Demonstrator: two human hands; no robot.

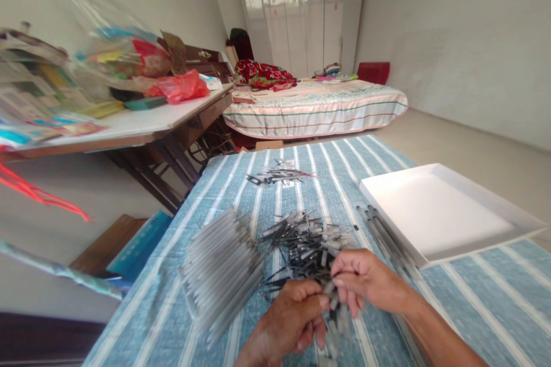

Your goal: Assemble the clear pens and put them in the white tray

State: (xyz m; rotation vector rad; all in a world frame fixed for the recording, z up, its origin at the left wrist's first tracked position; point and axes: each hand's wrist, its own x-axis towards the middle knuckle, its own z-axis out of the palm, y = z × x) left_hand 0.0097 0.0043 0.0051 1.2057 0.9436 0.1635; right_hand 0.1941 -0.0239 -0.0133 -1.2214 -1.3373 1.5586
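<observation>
Head cam, my only feed: a L hand (293,318) and a R hand (370,281) meet low in view, thumbs and fingers closed in a pinch around a small grey piece (330,287), tho blur hides its exact shape. It's right above the near side of a loose heap (305,238) of blk & grey slim parts, on a blue cloth w/ white stripes (167,304). On the L, grey rods (224,269) lie side by side; on the R, more long rods (385,241) run along an open white tray (456,212). Main risk, I'd judge: the pc slips from that fingertip hold & gets lost among look-alikes, b/c the heap is right below. The L wrist is also near the rod row, so a sideways nudge could fan it out or roll some off line; the R forearm passes over the long rods & could drag them. A cloth snag might shift everything at once. Writing: a white label (288,165), partly under a smaller far pile (269,176), has dark letters, too covered to read reliably; a blue box (140,246) below, far L, has pale characters, illegible. No brand I can confirm.
</observation>
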